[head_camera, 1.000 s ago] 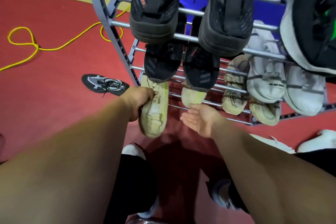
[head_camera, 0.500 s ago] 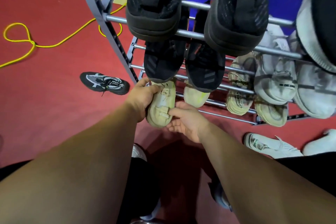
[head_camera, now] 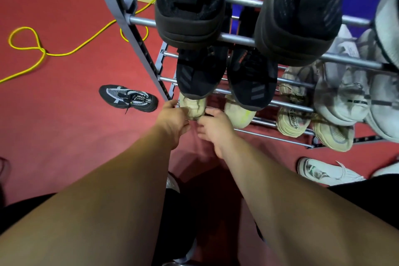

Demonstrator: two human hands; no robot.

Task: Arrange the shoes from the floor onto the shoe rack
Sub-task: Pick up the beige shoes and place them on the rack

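Note:
A beige shoe (head_camera: pixel 192 106) lies on the lowest tier of the grey shoe rack (head_camera: pixel 129 34), at its left end, mostly tucked under a black shoe (head_camera: pixel 198 71) on the tier above. My left hand (head_camera: pixel 173 117) grips the beige shoe's heel from the left. My right hand (head_camera: pixel 216 124) holds the same heel from the right. Its beige partner (head_camera: pixel 239 113) rests just to the right on the same tier. A black and white shoe (head_camera: pixel 129 98) lies on the red floor left of the rack. A white shoe (head_camera: pixel 328 171) lies on the floor at the right.
The rack's upper tiers hold two big black shoes (head_camera: pixel 190 4), more black shoes, beige shoes (head_camera: pixel 291 114) and grey-white shoes (head_camera: pixel 343 93). A yellow cable (head_camera: pixel 43 52) loops over the red floor at the left. My own feet stand below my arms.
The beige shoe has moved from hanging in front of the rack into the lowest tier. My right hand came in from open and took hold of its heel.

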